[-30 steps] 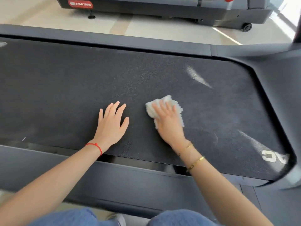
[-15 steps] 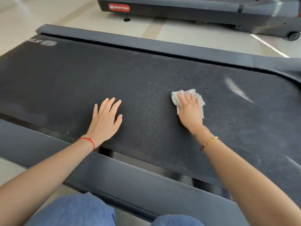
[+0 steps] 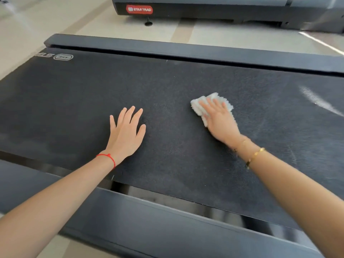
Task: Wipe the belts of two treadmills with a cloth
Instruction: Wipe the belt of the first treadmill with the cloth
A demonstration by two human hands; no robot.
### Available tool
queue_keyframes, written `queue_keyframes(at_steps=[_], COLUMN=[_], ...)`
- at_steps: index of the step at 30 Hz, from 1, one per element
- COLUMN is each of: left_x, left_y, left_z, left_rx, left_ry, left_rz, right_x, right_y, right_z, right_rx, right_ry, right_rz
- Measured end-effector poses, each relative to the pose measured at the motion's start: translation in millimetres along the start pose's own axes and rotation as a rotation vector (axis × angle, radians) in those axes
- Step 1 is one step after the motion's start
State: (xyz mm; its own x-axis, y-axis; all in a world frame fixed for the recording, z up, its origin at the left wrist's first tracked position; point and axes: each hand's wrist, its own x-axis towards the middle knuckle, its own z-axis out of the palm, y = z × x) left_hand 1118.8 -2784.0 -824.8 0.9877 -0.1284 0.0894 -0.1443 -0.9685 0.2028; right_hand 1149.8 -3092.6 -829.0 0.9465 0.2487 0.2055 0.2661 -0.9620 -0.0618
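A dark textured treadmill belt fills the view in front of me. My right hand lies flat with straight fingers on a white folded cloth and presses it onto the belt, right of centre. Most of the cloth is hidden under the palm. My left hand rests flat on the belt to the left, fingers spread, holding nothing. A second treadmill with a red Star Trac label stands beyond, across a strip of floor.
Dark side rails run along the belt, one far and one near. A pale streak marks the belt at the right. Light tiled floor lies between the two machines and at the left.
The view has swung left along the belt, bringing its left end with the printed logo into sight. My right hand keeps pressing the cloth, now further from my left hand. The left hand stays flat.
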Motion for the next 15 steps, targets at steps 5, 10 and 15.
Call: queue_keyframes(at_steps=[5, 10, 15], left_x=[7, 7, 7], left_y=[-26, -36, -38], left_z=[2, 10, 16], left_rx=[-0.021, -0.043, -0.018], left_ry=[-0.025, -0.024, 0.018], left_rz=[-0.007, 0.006, 0.009], right_x=[52, 38, -16], right_y=[9, -78, -109], right_z=[3, 6, -1], right_rx=[0.041, 0.066, 0.299], right_ry=[0.000, 0.035, -0.039], right_rz=[0.244, -0.010, -0.190])
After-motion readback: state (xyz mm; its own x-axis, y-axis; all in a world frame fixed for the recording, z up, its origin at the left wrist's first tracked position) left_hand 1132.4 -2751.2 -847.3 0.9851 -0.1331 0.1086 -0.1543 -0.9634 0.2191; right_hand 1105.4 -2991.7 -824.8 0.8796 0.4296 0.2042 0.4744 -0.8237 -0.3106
